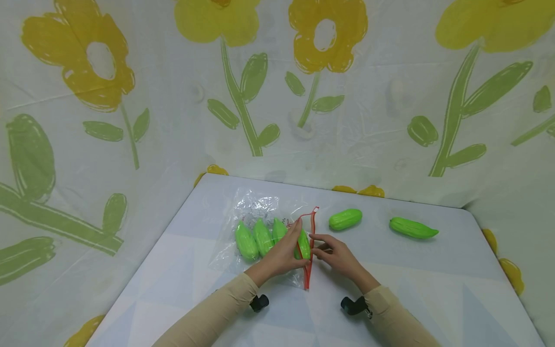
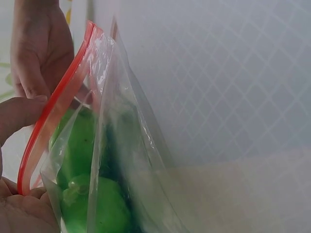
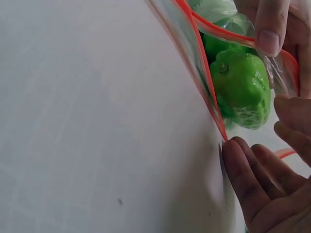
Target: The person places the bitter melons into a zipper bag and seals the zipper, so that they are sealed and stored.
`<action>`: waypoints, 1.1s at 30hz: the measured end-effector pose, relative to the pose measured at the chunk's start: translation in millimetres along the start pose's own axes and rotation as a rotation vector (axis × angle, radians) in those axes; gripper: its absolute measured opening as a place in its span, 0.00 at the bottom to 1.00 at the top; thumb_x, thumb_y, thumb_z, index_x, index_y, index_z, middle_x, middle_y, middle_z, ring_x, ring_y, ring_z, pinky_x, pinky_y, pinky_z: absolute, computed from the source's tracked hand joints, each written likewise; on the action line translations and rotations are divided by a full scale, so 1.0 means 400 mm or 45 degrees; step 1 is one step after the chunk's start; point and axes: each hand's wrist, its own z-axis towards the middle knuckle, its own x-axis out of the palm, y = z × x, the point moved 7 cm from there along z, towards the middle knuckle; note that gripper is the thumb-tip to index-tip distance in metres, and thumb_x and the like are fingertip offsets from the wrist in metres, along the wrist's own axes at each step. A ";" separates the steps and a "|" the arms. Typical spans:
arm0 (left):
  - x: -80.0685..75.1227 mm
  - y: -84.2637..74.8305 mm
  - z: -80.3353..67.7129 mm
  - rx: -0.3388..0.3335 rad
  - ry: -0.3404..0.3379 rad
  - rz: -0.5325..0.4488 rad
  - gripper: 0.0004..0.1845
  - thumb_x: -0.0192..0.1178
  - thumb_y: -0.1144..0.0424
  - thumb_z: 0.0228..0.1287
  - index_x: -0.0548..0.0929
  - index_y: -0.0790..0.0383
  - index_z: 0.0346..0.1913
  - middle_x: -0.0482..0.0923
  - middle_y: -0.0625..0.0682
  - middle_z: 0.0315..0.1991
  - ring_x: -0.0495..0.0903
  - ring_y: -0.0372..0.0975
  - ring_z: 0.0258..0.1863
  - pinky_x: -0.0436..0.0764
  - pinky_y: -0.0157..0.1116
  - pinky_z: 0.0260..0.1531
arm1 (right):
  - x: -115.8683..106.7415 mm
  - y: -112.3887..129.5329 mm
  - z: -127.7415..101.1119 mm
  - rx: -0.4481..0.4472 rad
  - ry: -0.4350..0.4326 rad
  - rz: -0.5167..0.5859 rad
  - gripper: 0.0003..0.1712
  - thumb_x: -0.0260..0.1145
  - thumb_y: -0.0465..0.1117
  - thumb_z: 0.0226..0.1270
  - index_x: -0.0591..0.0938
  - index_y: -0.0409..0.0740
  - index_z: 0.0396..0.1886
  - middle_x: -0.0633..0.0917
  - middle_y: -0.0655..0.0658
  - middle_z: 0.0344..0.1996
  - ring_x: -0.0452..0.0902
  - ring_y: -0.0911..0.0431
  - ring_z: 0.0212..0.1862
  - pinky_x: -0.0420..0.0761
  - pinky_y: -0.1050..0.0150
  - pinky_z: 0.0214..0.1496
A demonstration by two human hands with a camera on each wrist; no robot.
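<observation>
from the head view, our left hand (image 1: pixel 284 253) and right hand (image 1: pixel 336 255) pinch the bag (image 1: pixel 269 231) mouth on the bench (image 1: pixel 433 279). wrist views: if our fingers (image 3: pixel 243 167) slip, the cucumbers (image 3: pixel 240 87) could roll out.

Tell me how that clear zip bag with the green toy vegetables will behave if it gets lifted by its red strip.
The bag is thin, crinkled film, so it would likely sag and fold. The green pieces lie loose inside and would probably slide toward the bottom. The red strip gapes open between the left hand and right hand, so tipping may spill them.
</observation>
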 end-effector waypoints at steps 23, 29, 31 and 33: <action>0.005 0.004 0.000 -0.008 0.007 -0.026 0.60 0.70 0.53 0.49 0.36 0.57 0.74 0.38 0.50 0.74 0.44 0.43 0.72 0.59 0.43 0.65 | -0.076 -0.040 -0.043 0.034 -0.082 -0.039 0.25 0.63 0.45 0.64 0.73 0.59 0.61 0.76 0.52 0.57 0.77 0.55 0.48 0.81 0.61 0.46; 0.005 0.004 0.000 -0.017 0.006 -0.028 0.60 0.70 0.53 0.50 0.34 0.52 0.74 0.37 0.49 0.75 0.44 0.42 0.72 0.59 0.42 0.65 | -0.102 -0.051 -0.047 0.033 -0.116 -0.067 0.25 0.62 0.46 0.65 0.72 0.55 0.62 0.76 0.49 0.58 0.78 0.53 0.48 0.81 0.60 0.44; 0.005 0.004 -0.001 -0.017 0.004 -0.024 0.60 0.70 0.53 0.49 0.35 0.54 0.74 0.38 0.50 0.74 0.44 0.42 0.72 0.59 0.42 0.65 | -0.111 -0.058 -0.048 0.042 -0.135 -0.083 0.25 0.62 0.46 0.65 0.72 0.55 0.62 0.75 0.47 0.58 0.78 0.52 0.48 0.81 0.60 0.43; 0.003 0.003 -0.002 -0.012 -0.001 -0.016 0.60 0.70 0.53 0.49 0.36 0.56 0.74 0.39 0.50 0.74 0.44 0.43 0.72 0.59 0.42 0.65 | -0.119 -0.066 -0.049 0.055 -0.161 -0.108 0.26 0.62 0.47 0.65 0.72 0.55 0.63 0.75 0.47 0.57 0.78 0.51 0.48 0.82 0.60 0.42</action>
